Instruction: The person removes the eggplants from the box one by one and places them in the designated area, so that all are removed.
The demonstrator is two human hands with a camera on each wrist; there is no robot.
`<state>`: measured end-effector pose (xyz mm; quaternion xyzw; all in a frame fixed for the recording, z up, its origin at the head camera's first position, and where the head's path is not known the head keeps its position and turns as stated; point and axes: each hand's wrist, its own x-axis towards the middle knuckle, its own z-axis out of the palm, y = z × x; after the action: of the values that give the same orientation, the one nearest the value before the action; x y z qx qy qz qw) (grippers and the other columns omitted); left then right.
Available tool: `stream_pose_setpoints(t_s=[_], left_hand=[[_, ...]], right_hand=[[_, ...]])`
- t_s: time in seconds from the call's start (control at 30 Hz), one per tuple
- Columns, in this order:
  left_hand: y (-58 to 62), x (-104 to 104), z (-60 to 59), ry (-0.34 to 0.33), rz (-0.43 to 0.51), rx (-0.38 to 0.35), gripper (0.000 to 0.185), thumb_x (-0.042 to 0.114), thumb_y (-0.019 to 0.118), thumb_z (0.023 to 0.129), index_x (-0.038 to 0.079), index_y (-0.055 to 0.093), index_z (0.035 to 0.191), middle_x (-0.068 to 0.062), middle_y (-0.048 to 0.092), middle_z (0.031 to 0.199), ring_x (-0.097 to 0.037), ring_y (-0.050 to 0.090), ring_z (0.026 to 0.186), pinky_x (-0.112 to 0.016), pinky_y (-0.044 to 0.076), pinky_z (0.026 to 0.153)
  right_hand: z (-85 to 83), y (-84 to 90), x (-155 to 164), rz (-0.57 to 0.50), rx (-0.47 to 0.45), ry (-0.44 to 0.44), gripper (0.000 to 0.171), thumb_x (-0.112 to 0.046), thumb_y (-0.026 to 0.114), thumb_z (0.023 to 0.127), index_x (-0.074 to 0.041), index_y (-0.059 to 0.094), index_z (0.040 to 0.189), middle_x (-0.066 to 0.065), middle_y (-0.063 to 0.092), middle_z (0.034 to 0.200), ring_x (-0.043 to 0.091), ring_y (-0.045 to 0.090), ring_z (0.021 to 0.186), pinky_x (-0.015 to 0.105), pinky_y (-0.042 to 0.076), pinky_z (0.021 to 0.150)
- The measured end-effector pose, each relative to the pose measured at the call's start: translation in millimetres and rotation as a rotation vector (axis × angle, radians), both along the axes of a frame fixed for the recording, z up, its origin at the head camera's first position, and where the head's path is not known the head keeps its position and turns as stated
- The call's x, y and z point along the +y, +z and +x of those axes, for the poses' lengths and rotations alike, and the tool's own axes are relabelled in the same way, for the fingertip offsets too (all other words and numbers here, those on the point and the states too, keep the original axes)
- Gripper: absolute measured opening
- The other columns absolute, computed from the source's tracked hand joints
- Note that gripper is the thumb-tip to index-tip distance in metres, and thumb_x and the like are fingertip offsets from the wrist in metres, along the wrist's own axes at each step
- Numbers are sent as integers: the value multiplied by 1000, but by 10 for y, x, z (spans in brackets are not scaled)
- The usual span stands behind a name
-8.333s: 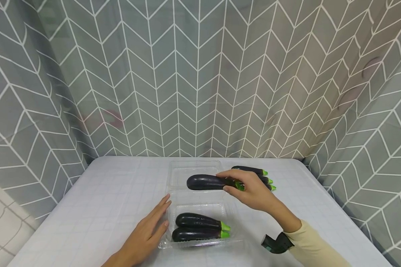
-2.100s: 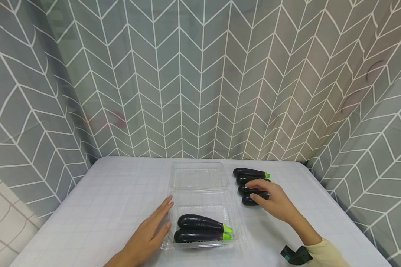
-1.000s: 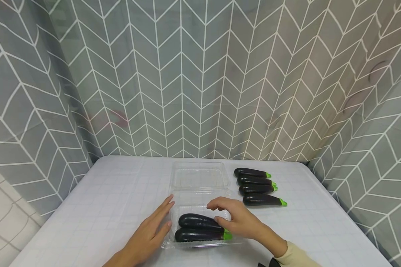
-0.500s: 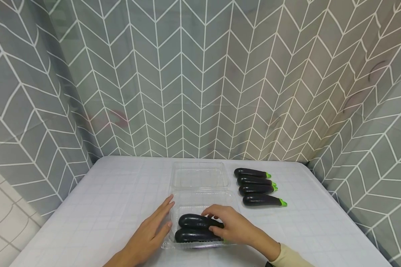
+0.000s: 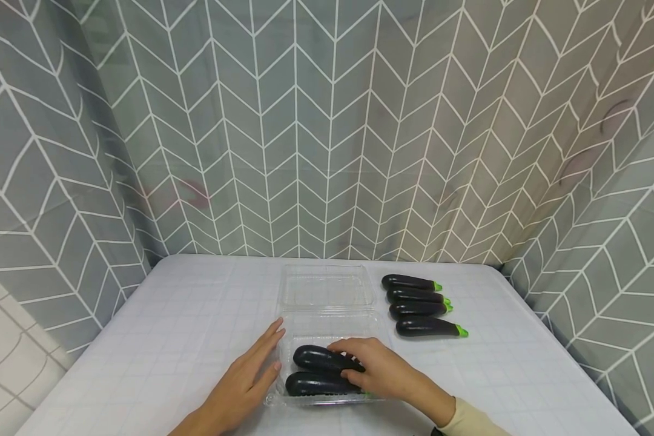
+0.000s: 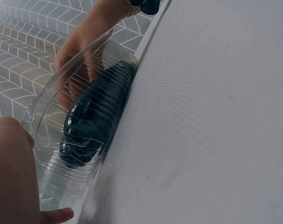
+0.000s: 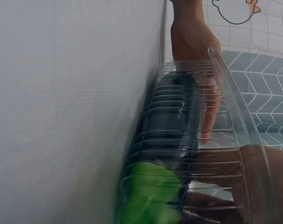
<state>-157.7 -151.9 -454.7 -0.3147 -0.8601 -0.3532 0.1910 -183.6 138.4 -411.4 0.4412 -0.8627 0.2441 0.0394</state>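
Right hand (image 5: pixel 384 374) grips eggplant (image 5: pixel 318 358) lying crosswise, stem probably rightward.

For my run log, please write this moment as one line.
right hand: grips upper eggplant in clear tray | left hand: flat against tray's left edge | four eggplants: on table, right of tray

left hand (image 5: pixel 243 380): flat, fingers straight, palm down | right hand (image 5: pixel 378 370): fingers curled, gripping
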Motion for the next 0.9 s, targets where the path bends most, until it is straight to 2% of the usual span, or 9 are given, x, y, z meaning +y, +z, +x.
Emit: stream_pose_setpoints(t_s=[0.1, 0.2, 0.43, 0.63, 0.9], left_hand=[[-3, 0, -7, -13, 16, 36, 56, 18, 53, 96, 17, 31, 147, -4, 26, 151, -22, 29, 134, -17, 17, 107], [-4, 0, -8, -12, 15, 42, 56, 18, 53, 96, 17, 31, 147, -4, 27, 151, -22, 29, 134, -17, 17, 107], [14, -5, 10, -1, -9, -2, 56, 18, 52, 96, 19, 29, 147, -2, 24, 152, -22, 28, 135, -15, 15, 106], [9, -15, 0, -3, -37, -52, 56, 21, 50, 97, 20, 26, 148, -2, 21, 153, -22, 26, 136, -16, 14, 106], [-3, -13, -17, 9, -22, -61, 56, 19, 52, 96, 21, 28, 148, 4, 18, 154, -19, 25, 136, -18, 14, 107]], right_hand=[[-4, 1, 0, 22, 5, -2, 45, -9, 71, 83, -12, 57, 126, -3, 61, 118, 8, 57, 105, 27, 49, 85], [-9, -7, 4, 18, 11, -1, 45, -10, 71, 83, -12, 57, 126, -3, 61, 119, 8, 57, 105, 28, 49, 86], [8, -16, 7, -39, 20, -31, 42, -13, 71, 84, -15, 59, 123, -7, 60, 118, 8, 55, 106, 32, 48, 88], [0, -11, 1, -72, 46, -23, 41, -13, 70, 84, -16, 58, 124, -7, 59, 117, 7, 55, 105, 31, 48, 87], [-18, -41, 2, -99, 58, 0, 41, -12, 70, 84, -16, 59, 124, -7, 59, 115, 6, 56, 102, 29, 49, 84]])
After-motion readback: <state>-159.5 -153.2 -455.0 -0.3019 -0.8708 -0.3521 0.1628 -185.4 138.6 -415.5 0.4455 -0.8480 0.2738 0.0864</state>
